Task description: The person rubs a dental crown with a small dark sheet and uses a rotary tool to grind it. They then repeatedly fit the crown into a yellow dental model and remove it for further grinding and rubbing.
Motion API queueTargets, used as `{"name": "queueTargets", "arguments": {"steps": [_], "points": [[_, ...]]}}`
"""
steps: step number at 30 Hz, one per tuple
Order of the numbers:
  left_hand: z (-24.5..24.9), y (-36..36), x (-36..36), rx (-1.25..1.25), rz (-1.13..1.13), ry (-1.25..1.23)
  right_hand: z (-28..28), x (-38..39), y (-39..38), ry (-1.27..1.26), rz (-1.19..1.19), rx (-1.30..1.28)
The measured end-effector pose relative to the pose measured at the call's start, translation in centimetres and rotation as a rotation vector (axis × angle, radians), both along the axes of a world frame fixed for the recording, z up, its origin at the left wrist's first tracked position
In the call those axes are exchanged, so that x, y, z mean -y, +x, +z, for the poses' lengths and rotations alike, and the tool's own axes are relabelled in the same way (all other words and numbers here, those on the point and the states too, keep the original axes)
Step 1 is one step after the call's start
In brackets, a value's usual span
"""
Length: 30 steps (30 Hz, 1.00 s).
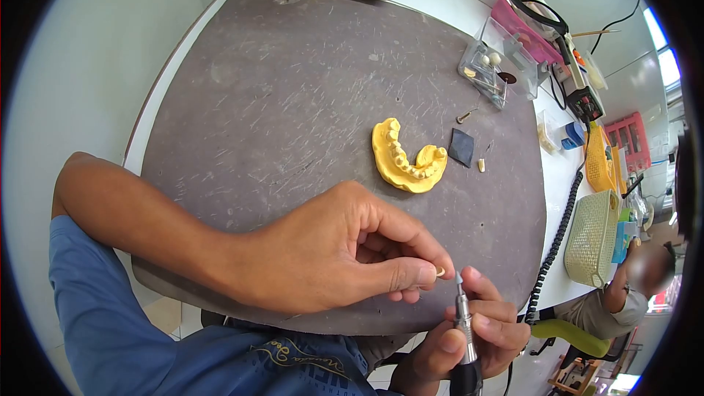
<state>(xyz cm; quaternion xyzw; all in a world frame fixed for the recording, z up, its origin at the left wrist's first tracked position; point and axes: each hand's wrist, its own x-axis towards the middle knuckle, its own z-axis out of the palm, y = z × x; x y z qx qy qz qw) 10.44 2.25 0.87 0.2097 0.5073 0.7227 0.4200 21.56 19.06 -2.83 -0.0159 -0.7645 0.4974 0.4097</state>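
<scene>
Blue shirt closest, along the lower edge; clock bearings read on the head view, 12 at the top.

Head view. Left hand reaches in from 9 o'clock over the brown mat, closed in a pinch: thumb and index finger grip a small ivory-coloured piece, other fingers curled beneath. Fingertip hold probably chosen so one edge of so tiny a thing stays exposed. Right hand, at 4 to 5 o'clock from the piece, is wrapped around a metal handpiece, gripped near the front like a pen, presumably for fine control. Grey tip points up toward 12, just beside the pinch; contact with the piece cannot be told.

Piece sits at the left hand's fingertips, a little past 3 o'clock from its knuckles. Yellow dental cast lies near, between 11 and 12 from the piece, likely put there for easy reference. At 3 o'clock from the cast: dark square, then a second small piece. Clear box farther, between 1 and 2. Coiled cord runs past the mat's right side, perhaps placed to leave working room.
</scene>
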Motion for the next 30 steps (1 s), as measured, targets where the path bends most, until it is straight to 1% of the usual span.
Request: {"name": "queueTargets", "arguments": {"steps": [2,3,4,5,6,7,8,10,11,12,13,14,15,16,17,18,19,20,21,23,24,26,27,29,30], "points": [[0.0,0.0,0.0,0.013,0.008,-0.002,0.3,-0.6,-0.2,-0.065,0.051,-0.004],[0.0,0.0,0.0,0.014,0.008,0.013,1.0,0.0,-0.7,-0.149,0.008,-0.005],[0.0,-0.1,0.1,0.015,0.006,0.029,1.4,-0.4,-0.9,-0.145,0.007,-0.012],[0.2,-0.1,0.2,0.007,0.005,0.035,1.8,-1.3,-1.1,-0.231,0.083,0.029],[0.3,-0.2,0.3,-0.051,0.032,0.015,2.2,-2.3,-1.3,-0.317,0.159,0.072],[0.4,-0.3,0.4,-0.107,0.059,-0.003,2.8,-3.0,-1.6,-0.362,0.196,0.125],[0.6,-0.5,0.6,-0.11,0.058,0.003,3.2,-5.3,-1.7,-0.347,0.318,0.235],[1.1,-1.3,1.1,-0.182,0.128,0.014,4.0,-8.5,-2.5,-0.561,0.503,0.377],[1.1,-1.8,1.2,-0.182,0.134,0.017,4.4,-9.0,-3.0,-0.642,0.479,0.395],[1.1,-2.4,1.3,-0.261,0.202,0.065,4.6,-10.0,-3.7,-0.732,0.45,0.419],[1.1,-3.1,1.5,-0.338,0.272,0.11,5.1,-10.3,-4.3,-0.625,0.331,0.461],[1.2,-4.0,1.8,-0.337,0.282,0.106,5.7,-10.3,-4.9,-0.517,0.214,0.5],[1.3,-5.0,2.1,-0.51,0.309,0.03,5.6,-11.6,-5.3,-0.475,0.257,0.581],[1.4,-5.8,2.3,-0.684,0.333,-0.05,5.2,-12.1,-5.7,-0.476,0.267,0.585],[1.5,-6.3,2.2,-0.683,0.339,-0.057,5.2,-12.0,-6.4,-0.314,0.173,0.655],[1.6,-6.7,2.1,-0.75,0.344,-0.097,5.0,-12.0,-6.9,-0.151,0.08,0.72],[1.6,-7.1,1.9,-0.814,0.347,-0.139,4.4,-12.8,-7.4,-0.033,0.075,0.737],[1.5,-7.2,1.9,-0.879,0.349,-0.182,4.1,-13.0,-7.8,-0.035,0.085,0.74],[1.1,-7.4,1.9,-0.878,0.353,-0.189,3.7,-13.1,-8.2,0.095,0.046,0.727],[0.0,-7.7,1.6,-1.217,0.312,-0.162,3.3,-13.5,-9.0,0.332,-0.009,0.688],[-0.4,-7.9,1.6,-1.216,0.311,-0.17,3.4,-13.4,-9.3,0.327,-0.004,0.688],[-0.8,-8.1,1.3,-1.365,0.321,-0.156,4.2,-13.0,-9.6,0.638,-0.091,0.766],[-0.9,-8.2,1.3,-1.363,0.317,-0.162,4.2,-12.9,-9.7,0.633,-0.087,0.768],[-0.9,-8.4,1.1,-1.408,0.305,-0.145,4.1,-12.8,-9.7,0.801,-0.138,0.714],[-1.0,-8.4,1.0,-1.407,0.301,-0.148,4.2,-12.9,-9.7,0.797,-0.136,0.716]]}}
